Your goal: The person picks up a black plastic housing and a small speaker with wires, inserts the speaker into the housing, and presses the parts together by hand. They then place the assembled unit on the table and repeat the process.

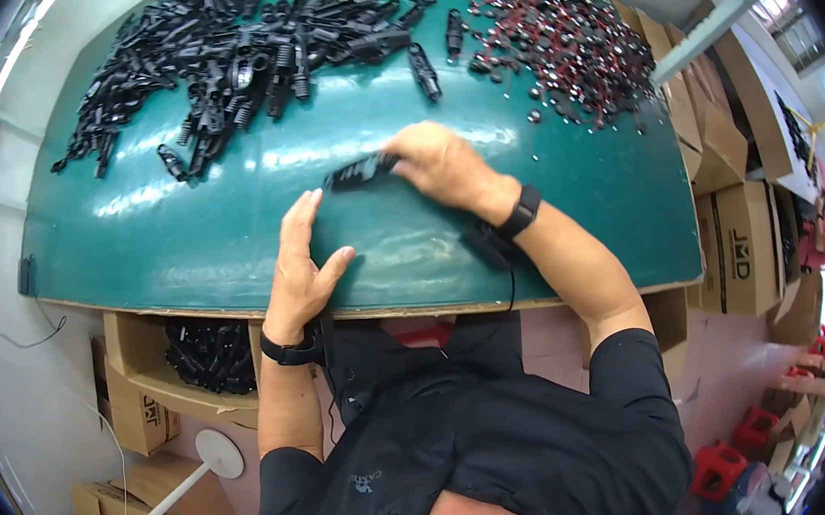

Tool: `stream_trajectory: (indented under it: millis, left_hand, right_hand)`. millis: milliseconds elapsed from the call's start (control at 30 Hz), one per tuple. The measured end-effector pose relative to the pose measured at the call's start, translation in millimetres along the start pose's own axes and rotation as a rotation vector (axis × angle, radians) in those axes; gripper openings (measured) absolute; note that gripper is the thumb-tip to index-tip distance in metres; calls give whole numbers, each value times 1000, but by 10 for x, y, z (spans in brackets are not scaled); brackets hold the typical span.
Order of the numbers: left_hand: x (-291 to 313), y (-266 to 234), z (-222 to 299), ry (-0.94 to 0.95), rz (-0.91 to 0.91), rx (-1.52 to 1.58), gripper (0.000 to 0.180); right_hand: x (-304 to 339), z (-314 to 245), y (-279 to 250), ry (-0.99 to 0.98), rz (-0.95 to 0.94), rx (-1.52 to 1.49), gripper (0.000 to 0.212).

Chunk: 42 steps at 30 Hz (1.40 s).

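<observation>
My right hand [443, 166] pinches one end of an elongated black plastic part [359, 172] above the green table [149, 235]. The part is smeared by motion, so its details cannot be made out. Lower and to the left, my left hand [300, 274] is open and empty, thumb apart from the fingers, its fingertips close to the part's free end. Beyond both hands lies a big heap of similar black parts [256, 58], some with ribbed ends. A loose black part [424, 72] lies just past my right hand.
Small red, black and silver pieces [562, 51] are spread at the far right. A dark object with a cable [490, 247] sits under my right wrist. Below the table's front edge, an open carton [146, 351] holds more black parts. Cardboard boxes [738, 248] stand at the right.
</observation>
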<state>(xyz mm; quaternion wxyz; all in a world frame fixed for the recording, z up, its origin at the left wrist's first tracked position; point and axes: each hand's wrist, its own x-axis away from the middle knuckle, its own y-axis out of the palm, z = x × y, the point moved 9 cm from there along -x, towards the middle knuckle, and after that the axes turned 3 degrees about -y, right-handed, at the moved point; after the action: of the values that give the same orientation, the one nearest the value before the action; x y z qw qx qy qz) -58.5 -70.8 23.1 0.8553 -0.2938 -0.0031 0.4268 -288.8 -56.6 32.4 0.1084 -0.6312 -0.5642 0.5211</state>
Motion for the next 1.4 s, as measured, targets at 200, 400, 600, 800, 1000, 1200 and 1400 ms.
stream_trajectory:
  millis: [200, 400, 600, 800, 1000, 1200, 1400]
  left_hand:
    - [34, 227, 70, 60, -92, -299, 61]
    - [195, 301, 294, 131, -69, -388, 50]
    - [242, 340, 481, 121, 3, -356, 48]
    - [281, 347, 428, 124, 9, -374, 47]
    - [328, 362, 352, 124, 34, -352, 47]
    - [351, 374, 427, 120, 53, -377, 47]
    - [354, 384, 413, 133, 57, -389, 48]
  right_hand:
    - [418, -496, -213, 27, -8, -198, 28]
    - [999, 996, -1307, 576, 274, 516, 26]
    - [1147, 1222, -1136, 715, 112, 409, 21]
    - [1276, 1202, -1098, 633, 91, 353, 22]
    - [1411, 1116, -1092, 707, 79, 160, 24]
    - [1310, 932, -1032, 699, 29, 234, 23]
    - [1260, 779, -977, 624, 21, 304, 21]
